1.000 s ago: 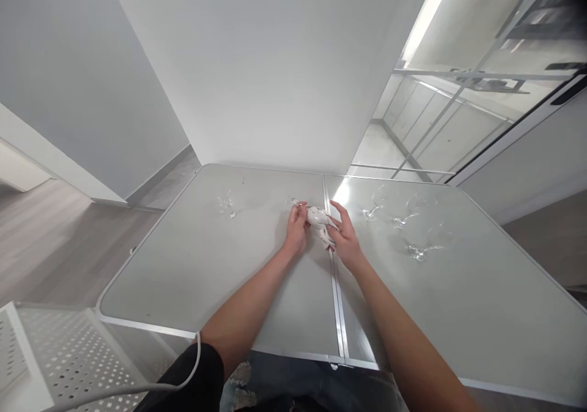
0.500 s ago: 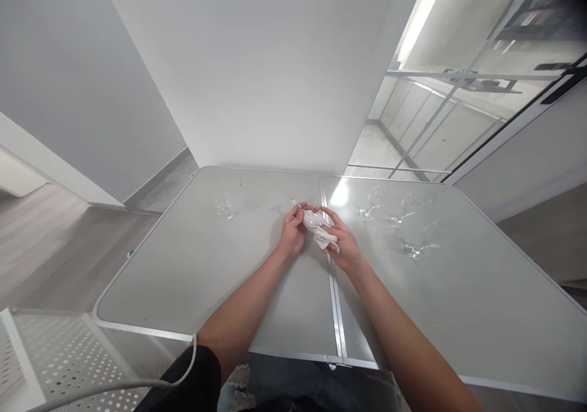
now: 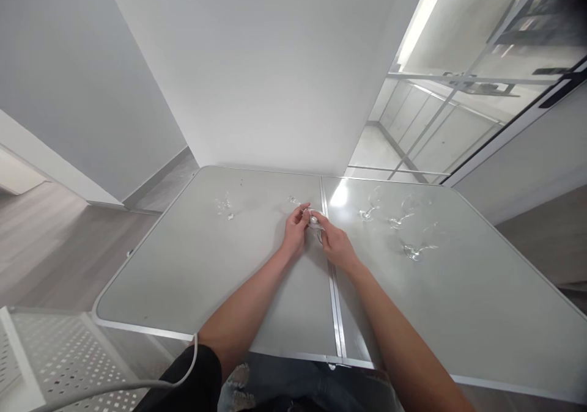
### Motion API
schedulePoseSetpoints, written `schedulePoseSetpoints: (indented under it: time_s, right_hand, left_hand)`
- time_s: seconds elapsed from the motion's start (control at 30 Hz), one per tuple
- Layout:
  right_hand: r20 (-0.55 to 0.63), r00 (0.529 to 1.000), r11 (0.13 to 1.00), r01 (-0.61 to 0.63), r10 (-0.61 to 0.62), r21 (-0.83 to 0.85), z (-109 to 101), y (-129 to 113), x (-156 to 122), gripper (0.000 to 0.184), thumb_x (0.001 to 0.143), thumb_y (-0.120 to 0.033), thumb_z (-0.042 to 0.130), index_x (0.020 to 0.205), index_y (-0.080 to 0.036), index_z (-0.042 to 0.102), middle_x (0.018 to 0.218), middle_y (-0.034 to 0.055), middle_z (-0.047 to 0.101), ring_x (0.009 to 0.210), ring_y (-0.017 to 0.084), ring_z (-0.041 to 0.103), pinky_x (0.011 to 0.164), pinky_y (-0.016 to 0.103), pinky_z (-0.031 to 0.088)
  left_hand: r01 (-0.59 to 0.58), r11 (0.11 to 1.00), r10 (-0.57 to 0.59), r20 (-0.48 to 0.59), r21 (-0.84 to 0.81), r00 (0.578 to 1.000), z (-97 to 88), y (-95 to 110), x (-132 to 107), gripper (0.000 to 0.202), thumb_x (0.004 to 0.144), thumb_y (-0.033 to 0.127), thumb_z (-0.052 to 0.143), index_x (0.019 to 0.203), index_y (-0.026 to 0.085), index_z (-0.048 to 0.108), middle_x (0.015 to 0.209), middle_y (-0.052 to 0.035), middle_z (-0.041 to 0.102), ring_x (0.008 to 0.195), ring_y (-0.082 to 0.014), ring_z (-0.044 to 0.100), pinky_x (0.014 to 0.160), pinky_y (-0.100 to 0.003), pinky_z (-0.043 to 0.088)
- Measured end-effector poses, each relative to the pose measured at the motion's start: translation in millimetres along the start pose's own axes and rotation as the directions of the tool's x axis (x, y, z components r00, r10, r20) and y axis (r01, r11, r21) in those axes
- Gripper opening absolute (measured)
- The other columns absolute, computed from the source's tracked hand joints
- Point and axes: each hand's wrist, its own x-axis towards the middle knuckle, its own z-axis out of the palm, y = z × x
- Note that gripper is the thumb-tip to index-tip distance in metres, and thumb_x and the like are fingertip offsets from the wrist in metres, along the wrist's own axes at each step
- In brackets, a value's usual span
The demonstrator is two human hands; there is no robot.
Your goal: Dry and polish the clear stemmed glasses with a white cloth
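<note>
My left hand (image 3: 296, 231) and my right hand (image 3: 333, 244) meet over the middle seam of a grey folding table (image 3: 220, 277). Both hands have their fingers curled around a clear stemmed glass (image 3: 296, 203) and a white cloth (image 3: 314, 220) bunched between them. The left fingers hold the glass, whose foot pokes out to the upper left. My right hand covers most of the cloth and presses it against the glass.
Three clear stemmed glasses (image 3: 369, 211) (image 3: 400, 215) (image 3: 418, 248) lie on their sides on the table's right half. Another glass (image 3: 224, 205) sits on the left half. A white perforated shelf (image 3: 55, 357) is at the lower left, with a white cable (image 3: 137, 384) across it.
My right hand has closed over the white cloth, which showed plainly before and is now mostly hidden. Both hands stay at the table's seam.
</note>
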Motion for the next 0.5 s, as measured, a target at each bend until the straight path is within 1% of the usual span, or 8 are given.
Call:
schedulePoseSetpoints:
  time_s: [0.07, 0.1, 0.2, 0.27, 0.3, 0.37, 0.43, 0.5]
  right_hand:
    - [0.006, 0.995, 0.977, -0.104, 0.104, 0.189, 0, 0, 0, 0.054, 0.085, -0.026, 0.056, 0.138, -0.035, 0.054, 0.104, 0.0025, 0.071, 0.062, 0.016, 0.059, 0.056, 0.03, 0.053]
    - [0.016, 0.985, 0.93, -0.168, 0.173, 0.327, -1, 1, 1, 0.055, 0.085, -0.028, 0.057, 0.139, -0.034, 0.052, 0.095, 0.0014, 0.069, 0.054, 0.013, 0.053, 0.051, 0.028, 0.051]
    - [0.125, 0.946, 0.681, -0.304, 0.3, 0.666, -9, 3, 4, 0.058, 0.081, -0.029, 0.064, 0.138, -0.031, 0.051, 0.065, -0.0066, 0.055, 0.039, 0.007, 0.029, 0.042, 0.023, 0.043]
    - [0.193, 0.933, 0.575, -0.341, 0.304, 0.744, -14, 4, 6, 0.056, 0.078, -0.027, 0.067, 0.132, -0.028, 0.056, 0.058, -0.0096, 0.046, 0.038, 0.005, 0.019, 0.039, 0.02, 0.037]
    - [0.208, 0.931, 0.565, -0.349, 0.3, 0.748, -15, 5, 6, 0.054, 0.077, -0.027, 0.067, 0.13, -0.027, 0.057, 0.058, -0.0096, 0.045, 0.038, 0.004, 0.018, 0.038, 0.019, 0.034]
    - [0.183, 0.939, 0.628, -0.332, 0.291, 0.704, -13, 5, 6, 0.051, 0.079, -0.029, 0.066, 0.129, -0.028, 0.058, 0.062, -0.0074, 0.051, 0.037, 0.005, 0.024, 0.037, 0.02, 0.035]
    - [0.073, 0.967, 0.782, -0.241, 0.245, 0.575, -6, 5, 4, 0.047, 0.082, -0.03, 0.062, 0.129, -0.029, 0.057, 0.075, -0.0024, 0.062, 0.041, 0.009, 0.039, 0.04, 0.023, 0.041]
    - [-0.044, 0.991, 0.936, -0.101, 0.123, 0.336, 2, 3, 2, 0.046, 0.084, -0.027, 0.058, 0.13, -0.032, 0.058, 0.099, 0.0022, 0.069, 0.057, 0.014, 0.056, 0.052, 0.027, 0.05]
  left_hand:
    - [-0.004, 1.0, 0.004, -0.004, 0.017, 1.0, -1.3, -1, 1, 0.042, 0.079, 0.042, 0.08, 0.115, 0.021, 0.072, 0.098, -0.0052, 0.07, 0.086, -0.0155, 0.064, 0.087, -0.03, 0.048]
    - [-0.001, 1.0, 0.001, 0.005, 0.009, 1.0, -1.5, -1, 2, 0.043, 0.079, 0.042, 0.081, 0.115, 0.021, 0.072, 0.102, -0.0064, 0.071, 0.089, -0.0165, 0.065, 0.088, -0.031, 0.048]
    - [0.017, 0.998, -0.014, 0.055, -0.057, 0.998, -1.0, 1, 2, 0.045, 0.077, 0.039, 0.083, 0.117, 0.021, 0.072, 0.118, -0.0106, 0.07, 0.099, -0.0205, 0.066, 0.092, -0.034, 0.048]
    - [0.026, 0.995, -0.015, 0.102, -0.099, 0.995, 0.2, 3, 2, 0.05, 0.075, 0.037, 0.084, 0.12, 0.021, 0.07, 0.123, -0.0122, 0.069, 0.105, -0.0228, 0.066, 0.093, -0.035, 0.048]
    - [0.025, 0.993, -0.01, 0.121, -0.116, 0.993, 0.8, 5, 2, 0.051, 0.075, 0.035, 0.085, 0.121, 0.021, 0.069, 0.123, -0.0124, 0.069, 0.107, -0.0234, 0.065, 0.094, -0.035, 0.048]
    - [0.018, 0.99, 0.0, 0.128, -0.142, 0.992, 1.8, 6, 1, 0.05, 0.076, 0.035, 0.084, 0.121, 0.021, 0.069, 0.123, -0.0122, 0.069, 0.108, -0.0234, 0.065, 0.094, -0.034, 0.048]
    - [0.009, 0.99, 0.005, 0.097, -0.144, 0.995, 2.3, 7, 1, 0.044, 0.08, 0.038, 0.08, 0.118, 0.021, 0.069, 0.124, -0.0113, 0.068, 0.106, -0.0216, 0.065, 0.092, -0.032, 0.048]
    - [0.002, 0.994, 0.006, 0.074, -0.113, 0.997, 2.0, 5, 2, 0.04, 0.084, 0.042, 0.075, 0.118, 0.022, 0.069, 0.118, -0.0097, 0.069, 0.099, -0.0186, 0.066, 0.087, -0.029, 0.049]
